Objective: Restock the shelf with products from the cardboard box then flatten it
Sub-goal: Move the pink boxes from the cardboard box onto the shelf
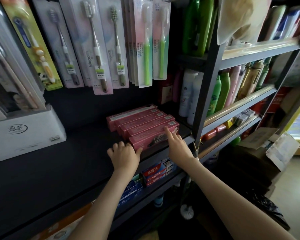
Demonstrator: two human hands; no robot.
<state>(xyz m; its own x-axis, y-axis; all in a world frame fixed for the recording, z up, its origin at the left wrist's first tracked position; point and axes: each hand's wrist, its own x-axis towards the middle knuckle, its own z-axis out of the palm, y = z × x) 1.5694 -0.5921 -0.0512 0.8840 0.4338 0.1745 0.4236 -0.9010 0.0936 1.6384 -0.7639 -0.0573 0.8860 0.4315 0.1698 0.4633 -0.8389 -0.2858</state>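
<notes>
On the dark shelf (76, 153), below the hanging toothbrush packs (97, 40), five pink toothpaste boxes (140, 118) lie flat side by side. Their long axes run left to right, angled slightly away at the right end. The front box (151, 141) sits nearest the shelf's edge, touching the one behind it. The left hand (124, 155) is at that box's left end with a narrow grip: its fingers curl down onto the shelf and hold nothing, and the thumb (138, 151) rests against the end face. The right hand (177, 146) reaches in from the right with only its index finger (168, 131) straight, the tip apparently pressing the box's top toward its right end. Its other fingers are folded, so this grip holds nothing either. The hands bracket the box along its length, so squaring it into line probably calls for a push along that axis from the left thumb. I cannot say for certain where the cardboard box is.
</notes>
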